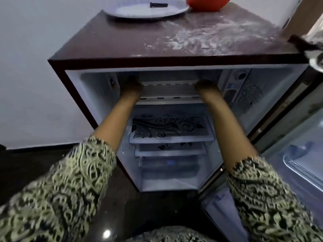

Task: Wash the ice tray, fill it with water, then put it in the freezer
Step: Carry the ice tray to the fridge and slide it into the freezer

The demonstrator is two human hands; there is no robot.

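A white ice tray (168,87) lies level at the mouth of the freezer compartment (167,75), at the top of the open dark red fridge (73,56). My left hand (132,86) grips the tray's left end and my right hand (205,85) grips its right end. Both hands reach into the compartment, and their fingers are partly hidden in its shadow. I cannot see whether the tray holds water.
Below are glass shelves (172,131) with a black floral print and a clear drawer (169,173). The fridge door (295,154) stands open at the right. A grey plate (145,9) and an orange bowl (208,3) sit on the fridge's top. The floor is dark.
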